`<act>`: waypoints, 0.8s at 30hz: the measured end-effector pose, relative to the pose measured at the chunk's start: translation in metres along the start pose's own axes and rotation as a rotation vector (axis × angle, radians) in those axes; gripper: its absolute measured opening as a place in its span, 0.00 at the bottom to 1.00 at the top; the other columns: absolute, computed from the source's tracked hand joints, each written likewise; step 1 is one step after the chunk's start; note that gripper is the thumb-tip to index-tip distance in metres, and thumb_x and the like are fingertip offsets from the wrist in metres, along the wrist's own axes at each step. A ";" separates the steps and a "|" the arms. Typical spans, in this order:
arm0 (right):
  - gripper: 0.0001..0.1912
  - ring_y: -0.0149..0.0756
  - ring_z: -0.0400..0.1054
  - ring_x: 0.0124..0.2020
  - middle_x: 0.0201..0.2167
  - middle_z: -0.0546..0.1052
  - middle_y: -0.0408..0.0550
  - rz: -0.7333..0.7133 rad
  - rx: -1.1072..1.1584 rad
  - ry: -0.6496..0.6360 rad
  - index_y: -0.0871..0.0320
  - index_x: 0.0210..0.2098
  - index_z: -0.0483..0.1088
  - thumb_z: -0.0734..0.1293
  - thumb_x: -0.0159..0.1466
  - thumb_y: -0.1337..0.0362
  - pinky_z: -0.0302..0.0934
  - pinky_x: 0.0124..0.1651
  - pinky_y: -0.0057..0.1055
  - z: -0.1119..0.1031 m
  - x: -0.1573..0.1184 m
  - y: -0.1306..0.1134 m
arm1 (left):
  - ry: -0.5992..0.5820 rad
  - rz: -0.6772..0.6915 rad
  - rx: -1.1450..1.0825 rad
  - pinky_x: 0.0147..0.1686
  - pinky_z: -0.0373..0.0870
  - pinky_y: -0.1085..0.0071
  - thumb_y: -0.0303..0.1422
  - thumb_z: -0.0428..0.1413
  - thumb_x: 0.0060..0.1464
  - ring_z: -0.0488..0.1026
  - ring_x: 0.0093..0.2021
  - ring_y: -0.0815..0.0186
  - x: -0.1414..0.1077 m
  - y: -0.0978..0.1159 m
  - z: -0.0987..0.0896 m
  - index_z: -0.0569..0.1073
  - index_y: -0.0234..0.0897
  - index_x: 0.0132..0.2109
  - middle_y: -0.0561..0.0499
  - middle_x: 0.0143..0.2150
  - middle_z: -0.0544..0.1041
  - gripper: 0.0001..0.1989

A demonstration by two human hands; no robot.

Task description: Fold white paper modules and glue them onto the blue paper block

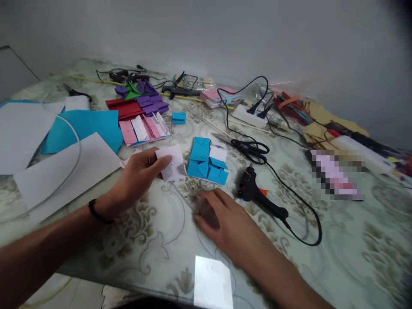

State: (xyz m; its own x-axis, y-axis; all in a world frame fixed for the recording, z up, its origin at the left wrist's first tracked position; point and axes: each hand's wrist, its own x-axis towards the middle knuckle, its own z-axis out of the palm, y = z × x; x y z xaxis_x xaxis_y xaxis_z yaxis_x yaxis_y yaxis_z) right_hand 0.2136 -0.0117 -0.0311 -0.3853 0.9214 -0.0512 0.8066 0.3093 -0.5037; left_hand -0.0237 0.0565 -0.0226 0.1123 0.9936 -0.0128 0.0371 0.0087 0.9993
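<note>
here's my left hand (137, 175) pinching a small white folded-paper square (172, 165), creased across its face, just left of a blue-and-white folded-paper block (200, 149). my right hand (233, 221) curves nearby, thumb and fingers apart! black-handled metal scissors (249, 148) and a corded black plastic glue gun (251, 189) crowd that side.

The left hand (135, 174) pinches white paper (172, 165); the right hand (231, 221) apparently hovers.
</note>
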 end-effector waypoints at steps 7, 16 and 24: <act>0.23 0.43 0.73 0.34 0.39 0.78 0.53 0.092 0.076 -0.066 0.58 0.53 0.75 0.71 0.58 0.72 0.68 0.38 0.38 -0.014 0.002 0.003 | -0.055 0.014 -0.036 0.30 0.72 0.71 0.47 0.61 0.64 0.73 0.30 0.66 -0.005 0.002 0.001 0.76 0.34 0.34 0.51 0.29 0.76 0.19; 0.14 0.31 0.66 0.23 0.26 0.71 0.39 0.162 0.811 -0.053 0.54 0.34 0.68 0.72 0.67 0.53 0.62 0.28 0.29 -0.050 0.005 0.016 | -0.240 -0.013 0.181 0.28 0.64 0.72 0.50 0.53 0.67 0.68 0.28 0.66 -0.035 0.021 0.011 0.74 0.36 0.30 0.51 0.27 0.74 0.25; 0.16 0.33 0.77 0.28 0.32 0.72 0.40 0.178 1.296 0.284 0.56 0.31 0.74 0.80 0.58 0.54 0.69 0.37 0.32 -0.034 0.007 0.010 | -0.332 -0.106 0.252 0.30 0.64 0.72 0.48 0.52 0.68 0.68 0.29 0.66 -0.035 0.013 0.019 0.71 0.37 0.28 0.53 0.26 0.73 0.24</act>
State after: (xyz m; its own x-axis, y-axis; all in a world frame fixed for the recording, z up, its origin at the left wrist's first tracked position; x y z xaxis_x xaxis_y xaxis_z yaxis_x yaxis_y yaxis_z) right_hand 0.2345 0.0058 -0.0073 -0.0865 0.9911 -0.1011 -0.2292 -0.1185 -0.9661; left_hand -0.0083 0.0195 -0.0097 0.4071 0.8979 -0.1673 0.3026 0.0403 0.9523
